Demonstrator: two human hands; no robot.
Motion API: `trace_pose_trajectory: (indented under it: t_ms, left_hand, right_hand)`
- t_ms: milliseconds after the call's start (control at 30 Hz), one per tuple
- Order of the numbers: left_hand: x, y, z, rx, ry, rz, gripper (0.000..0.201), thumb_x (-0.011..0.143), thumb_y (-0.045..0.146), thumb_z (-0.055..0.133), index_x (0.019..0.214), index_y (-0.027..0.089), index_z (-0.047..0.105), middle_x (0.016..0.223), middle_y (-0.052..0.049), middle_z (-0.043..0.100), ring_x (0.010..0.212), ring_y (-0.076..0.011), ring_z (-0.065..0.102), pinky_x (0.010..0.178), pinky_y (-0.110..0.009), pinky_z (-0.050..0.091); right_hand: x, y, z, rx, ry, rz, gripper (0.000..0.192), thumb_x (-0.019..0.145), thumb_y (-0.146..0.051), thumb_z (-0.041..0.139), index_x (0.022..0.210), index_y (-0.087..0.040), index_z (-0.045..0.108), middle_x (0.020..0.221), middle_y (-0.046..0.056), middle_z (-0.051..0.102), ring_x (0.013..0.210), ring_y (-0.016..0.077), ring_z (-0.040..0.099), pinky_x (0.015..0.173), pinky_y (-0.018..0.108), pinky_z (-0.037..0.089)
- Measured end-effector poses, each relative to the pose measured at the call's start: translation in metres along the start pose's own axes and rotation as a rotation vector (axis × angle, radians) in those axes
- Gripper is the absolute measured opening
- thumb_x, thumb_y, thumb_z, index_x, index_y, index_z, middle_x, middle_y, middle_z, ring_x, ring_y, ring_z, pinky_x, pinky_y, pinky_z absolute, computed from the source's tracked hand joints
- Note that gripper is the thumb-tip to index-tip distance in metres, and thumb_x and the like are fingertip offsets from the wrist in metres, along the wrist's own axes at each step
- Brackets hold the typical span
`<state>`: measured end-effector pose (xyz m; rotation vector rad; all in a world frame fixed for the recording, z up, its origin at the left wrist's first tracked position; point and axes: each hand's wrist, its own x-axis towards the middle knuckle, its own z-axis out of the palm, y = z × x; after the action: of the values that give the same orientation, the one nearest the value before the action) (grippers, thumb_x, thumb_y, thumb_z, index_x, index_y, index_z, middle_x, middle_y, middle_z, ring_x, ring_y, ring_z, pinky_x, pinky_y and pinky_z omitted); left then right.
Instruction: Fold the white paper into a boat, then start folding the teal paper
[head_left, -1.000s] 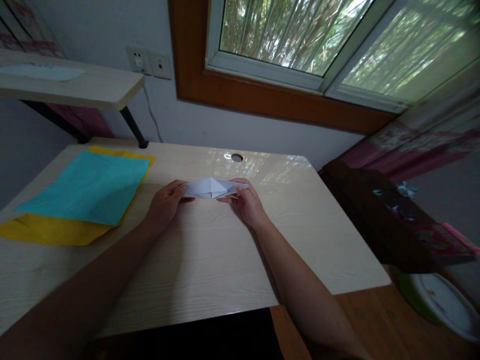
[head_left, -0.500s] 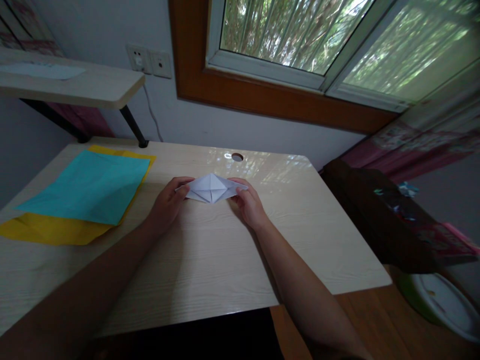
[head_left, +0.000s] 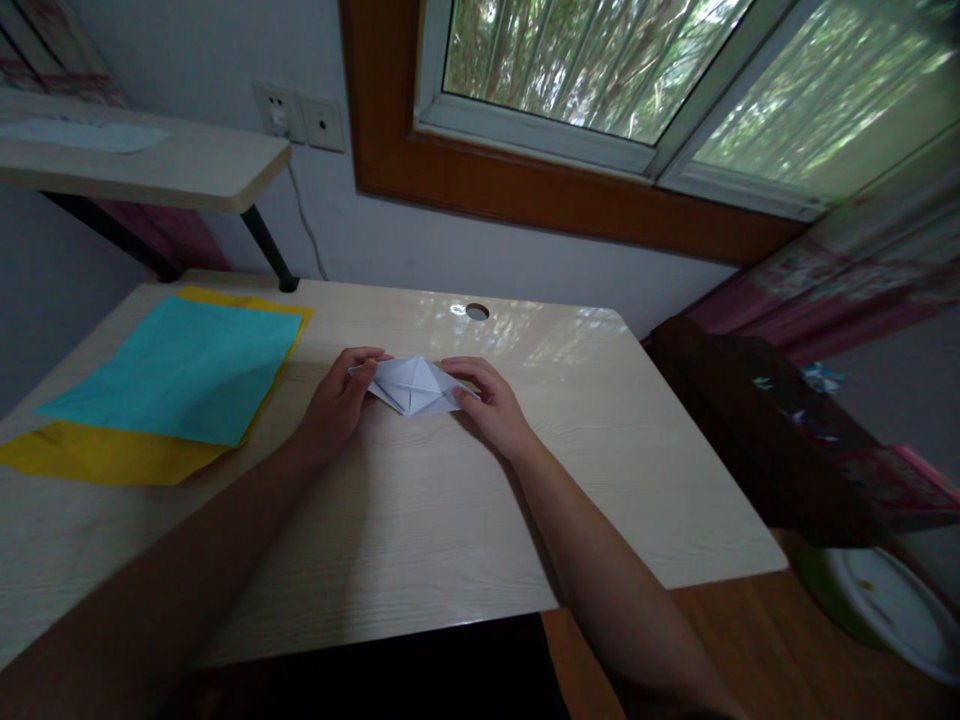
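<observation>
Between my two hands is a folded white paper, creased into a long shape with a raised diamond in its middle and a pointed end on each side. My left hand pinches its left end, thumb on top and fingers behind. On the other side my right hand is closed on the right end, the thumb pressing the paper's face. The paper is at or just above the desk top; I cannot tell whether it touches. My fingers hide both ends in part.
Left of my hands a turquoise sheet lies over a yellow sheet. A raised shelf on black legs stands at the back left. Near the desk's back edge is a round cable hole. A green-and-white bin is on the floor at right.
The white paper has tilted, its right end coming nearer to me and its lower point shifting left. My right thumb has moved slightly inward along the paper.
</observation>
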<state>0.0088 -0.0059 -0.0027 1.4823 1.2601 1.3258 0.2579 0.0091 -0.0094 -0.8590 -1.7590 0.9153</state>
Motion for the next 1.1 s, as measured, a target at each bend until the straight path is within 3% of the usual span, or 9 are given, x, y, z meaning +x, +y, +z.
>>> trace_pose_trajectory:
  t_ms: [167, 267, 467, 567, 667, 867, 1100]
  left_hand:
    - [0.003, -0.001, -0.001, 0.000, 0.080, 0.049, 0.038, 0.096, 0.053, 0.055, 0.116, 0.021, 0.058, 0.120, -0.010, 0.069, 0.112, -0.0230, 0.063, 0.096, -0.036, 0.048]
    - [0.003, -0.003, 0.000, -0.018, 0.065, 0.065, 0.041, 0.092, 0.053, 0.061, 0.117, 0.021, 0.056, 0.123, -0.011, 0.068, 0.106, -0.0216, 0.064, 0.090, -0.035, 0.050]
    - [0.002, -0.004, 0.002, -0.065, -0.055, 0.066, 0.042, 0.091, 0.044, 0.062, 0.125, 0.020, 0.053, 0.120, -0.010, 0.069, 0.104, -0.0211, 0.064, 0.089, -0.034, 0.050]
    - [0.000, -0.003, 0.002, -0.070, -0.117, 0.063, 0.042, 0.094, 0.043, 0.059, 0.129, 0.020, 0.052, 0.116, -0.009, 0.071, 0.104, -0.0220, 0.066, 0.089, -0.035, 0.050]
    - [-0.003, -0.004, 0.002, -0.078, -0.153, 0.063, 0.041, 0.096, 0.044, 0.057, 0.129, 0.020, 0.053, 0.116, -0.010, 0.072, 0.105, -0.0230, 0.066, 0.089, -0.035, 0.050]
    - [-0.007, -0.008, 0.004, -0.021, -0.206, 0.069, 0.040, 0.097, 0.047, 0.055, 0.128, 0.021, 0.056, 0.118, -0.010, 0.072, 0.106, -0.0243, 0.067, 0.088, -0.036, 0.050]
    - [-0.010, -0.002, 0.005, 0.066, -0.241, 0.113, 0.039, 0.098, 0.048, 0.055, 0.127, 0.022, 0.056, 0.118, -0.009, 0.072, 0.108, -0.0233, 0.068, 0.090, -0.035, 0.052]
  right_hand:
    - [-0.001, -0.005, -0.005, 0.005, -0.155, 0.014, 0.022, 0.093, -0.031, 0.064, 0.112, -0.031, 0.074, 0.128, 0.005, 0.068, 0.120, 0.0227, 0.062, 0.105, 0.044, 0.048]
    - [-0.001, -0.009, -0.004, -0.014, -0.192, 0.023, 0.019, 0.093, -0.030, 0.063, 0.108, -0.029, 0.074, 0.127, 0.006, 0.067, 0.119, 0.0221, 0.062, 0.103, 0.043, 0.048]
    - [-0.001, -0.012, 0.004, -0.045, -0.142, 0.018, 0.007, 0.090, -0.029, 0.067, 0.088, -0.023, 0.067, 0.132, 0.007, 0.063, 0.122, 0.0220, 0.058, 0.103, 0.040, 0.045]
    - [-0.003, -0.008, 0.009, 0.034, -0.126, 0.127, 0.016, 0.090, -0.035, 0.069, 0.087, -0.022, 0.060, 0.111, 0.005, 0.067, 0.094, 0.0177, 0.063, 0.081, 0.032, 0.050]
    - [-0.005, -0.004, 0.013, 0.085, -0.092, 0.219, 0.019, 0.088, -0.037, 0.070, 0.093, -0.023, 0.058, 0.088, 0.000, 0.062, 0.073, 0.0139, 0.056, 0.066, 0.027, 0.045]
    - [-0.004, -0.001, 0.015, 0.125, -0.028, 0.200, 0.020, 0.086, -0.025, 0.063, 0.106, -0.024, 0.059, 0.092, 0.001, 0.063, 0.082, 0.0154, 0.059, 0.072, 0.028, 0.046]
    - [-0.002, -0.002, 0.013, 0.048, 0.023, 0.194, 0.022, 0.082, -0.019, 0.060, 0.103, -0.022, 0.062, 0.087, 0.000, 0.064, 0.079, 0.0151, 0.061, 0.070, 0.028, 0.045]
